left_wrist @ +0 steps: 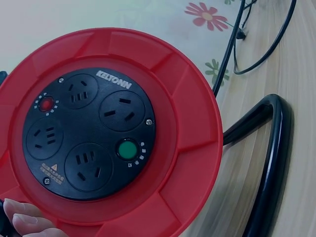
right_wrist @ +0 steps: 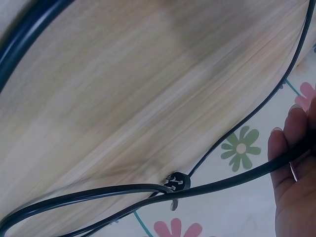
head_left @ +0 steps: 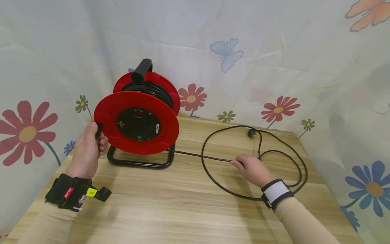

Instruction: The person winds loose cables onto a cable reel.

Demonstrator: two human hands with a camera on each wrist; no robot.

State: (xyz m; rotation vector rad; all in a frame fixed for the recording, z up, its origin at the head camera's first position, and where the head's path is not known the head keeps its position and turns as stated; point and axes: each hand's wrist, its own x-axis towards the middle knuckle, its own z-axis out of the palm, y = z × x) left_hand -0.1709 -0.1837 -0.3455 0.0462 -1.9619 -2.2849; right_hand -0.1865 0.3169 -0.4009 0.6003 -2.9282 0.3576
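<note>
A red cable reel (head_left: pixel 105 105) with a black socket panel (left_wrist: pixel 89 133) stands upright on a black tube frame (head_left: pixel 140 165) at the left of the table. My left hand (head_left: pixel 89 145) grips a small black crank knob (head_left: pixel 99 129) at the reel's left rim. Black cable (head_left: pixel 149 87) is wound between the two red discs. From under the reel the cable (head_left: pixel 189 154) runs right to my right hand (head_left: pixel 252 167), which pinches it. Beyond that hand the cable lies in loose loops, with a black plug (head_left: pixel 251 133) at the back.
The reel's black carry handle (head_left: pixel 142 70) sticks up on top. A wooden table (head_left: pixel 182 210) lies beneath everything. White cloth (head_left: pixel 189 30) printed with flowers and butterflies hangs behind and at both sides. A black strap end (head_left: pixel 103 194) sticks out from the left wrist band.
</note>
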